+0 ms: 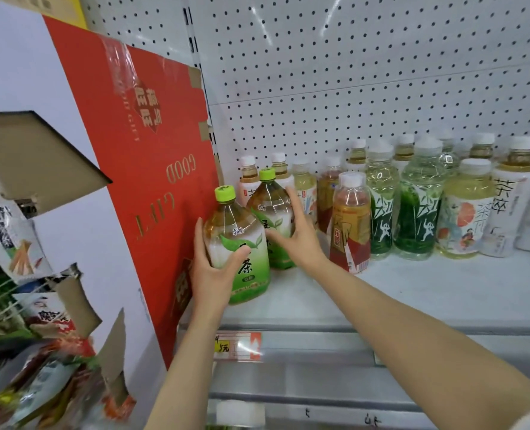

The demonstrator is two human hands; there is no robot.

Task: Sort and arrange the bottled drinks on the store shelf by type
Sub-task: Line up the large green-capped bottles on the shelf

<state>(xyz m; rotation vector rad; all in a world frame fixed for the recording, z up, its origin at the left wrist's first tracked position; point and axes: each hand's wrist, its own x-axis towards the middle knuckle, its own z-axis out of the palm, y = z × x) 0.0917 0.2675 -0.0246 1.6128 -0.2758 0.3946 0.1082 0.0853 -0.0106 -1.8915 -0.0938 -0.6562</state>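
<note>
Two large green-tea bottles with lime caps stand at the left end of the white shelf (412,293). My left hand (212,274) is wrapped around the front green-tea bottle (239,240). My right hand (298,235) grips the rear green-tea bottle (271,209) from its right side. To the right stands a red-and-gold labelled tea bottle (350,221), then two clear bottles with green labels (417,206). White-capped tea bottles (465,212) with pale labels fill the back row and the right end.
A red cardboard gift box panel (152,181) leans against the shelf's left side, touching the front bottle. Snack packets (18,305) hang and pile at the far left. A yellow price tag (236,346) sits on the shelf's front rail. A white bottle cap (240,414) shows on the shelf below.
</note>
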